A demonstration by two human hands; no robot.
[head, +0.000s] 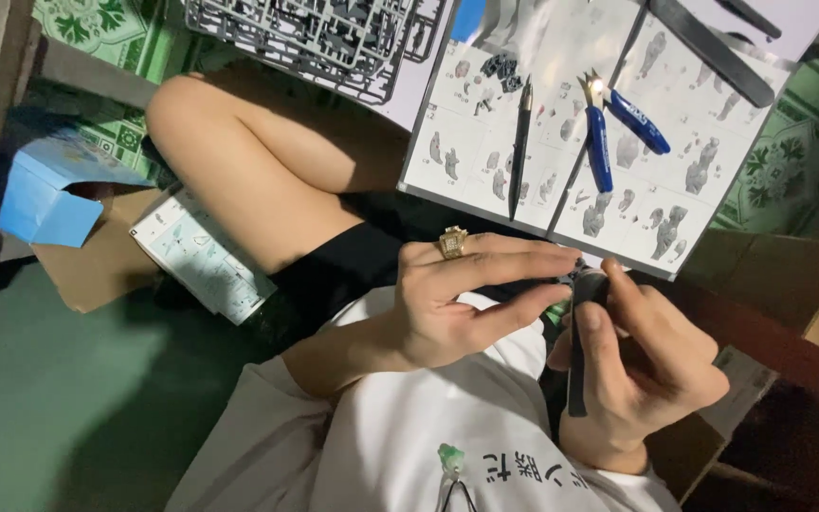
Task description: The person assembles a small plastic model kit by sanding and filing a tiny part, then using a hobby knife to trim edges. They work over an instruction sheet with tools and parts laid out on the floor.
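The left hand (457, 303), a gold ring (452, 242) on one finger, pinches a small dark part (588, 283) between thumb and forefinger tips. The right hand (642, 370) closes its fingers around a slim black tool (577, 365), whose long axis runs from the palm up to the part, tip touching it. Beyond the fingertips lies a white instruction sheet (561, 142) carrying blue-handled nippers (609, 128) and a black pen-like knife (520, 142). Farther off are a grey parts sprue (305, 33), a light-blue box (49, 190) and a brown cardboard box (808, 284).
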